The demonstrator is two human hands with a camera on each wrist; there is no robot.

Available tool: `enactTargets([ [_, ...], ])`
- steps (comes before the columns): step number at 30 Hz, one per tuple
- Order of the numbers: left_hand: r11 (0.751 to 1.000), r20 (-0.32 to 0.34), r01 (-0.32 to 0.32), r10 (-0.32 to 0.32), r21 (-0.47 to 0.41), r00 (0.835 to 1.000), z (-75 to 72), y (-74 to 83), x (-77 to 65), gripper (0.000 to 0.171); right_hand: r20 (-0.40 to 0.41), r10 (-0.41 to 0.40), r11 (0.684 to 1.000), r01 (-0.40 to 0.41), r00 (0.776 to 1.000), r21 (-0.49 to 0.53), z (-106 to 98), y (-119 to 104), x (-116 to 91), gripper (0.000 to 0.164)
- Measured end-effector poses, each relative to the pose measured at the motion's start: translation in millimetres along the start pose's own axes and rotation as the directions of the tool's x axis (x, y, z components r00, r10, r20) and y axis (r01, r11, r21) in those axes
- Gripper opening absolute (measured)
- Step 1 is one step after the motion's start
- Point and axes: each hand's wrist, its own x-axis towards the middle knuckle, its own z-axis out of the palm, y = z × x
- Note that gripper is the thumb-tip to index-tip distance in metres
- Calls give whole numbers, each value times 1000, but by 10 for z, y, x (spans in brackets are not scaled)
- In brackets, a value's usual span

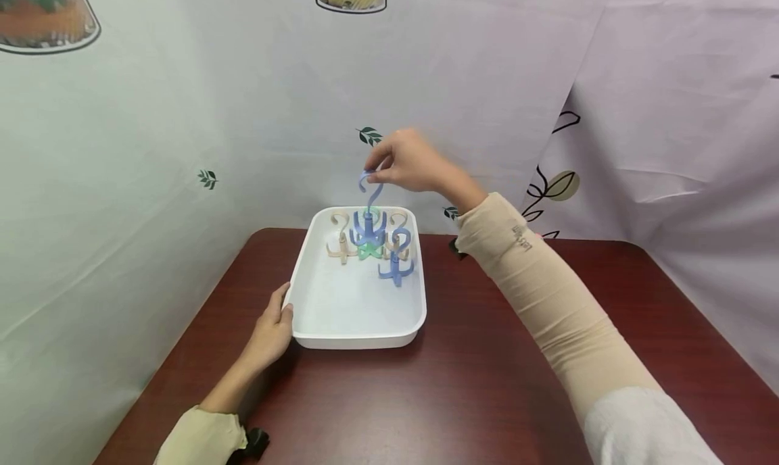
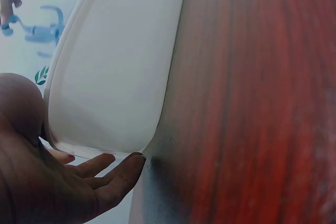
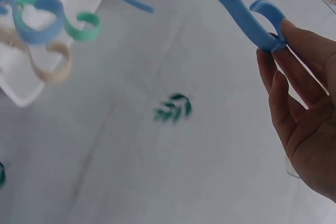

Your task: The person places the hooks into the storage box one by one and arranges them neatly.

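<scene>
My right hand [image 1: 409, 159] pinches the curved top of a blue hook hanger [image 3: 231, 6] with several upturned arms. That hanger hangs upright over the far end of a white tray [image 1: 316, 316]. Below and beside it in the tray are a beige hook hanger [image 1: 343, 249], a green hook hanger [image 1: 369, 251], another beige one partly hidden, and a second blue hook hanger [image 1: 395, 265] at the right. My left hand [image 1: 269, 333] holds the tray's near left side, its fingers against the outer wall in the left wrist view.
The tray sits on a dark red-brown wooden table [image 1: 487, 370]. A pale patterned cloth [image 1: 274, 113] rises behind the table and along its sides. A small dark object [image 1: 456, 249] lies partly behind the right sleeve.
</scene>
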Motion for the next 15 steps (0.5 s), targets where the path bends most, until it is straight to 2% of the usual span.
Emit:
enactTargets([
  [6,1000,5,5,-5,-7,1000,11,18,-6,52,21,9,1000,-10,1000,25,328,91,100,12],
  [15,1000,17,17,-17,5,1000,52,5,-17,53,71,95,995,-95,993,-6,765,328,81,12],
])
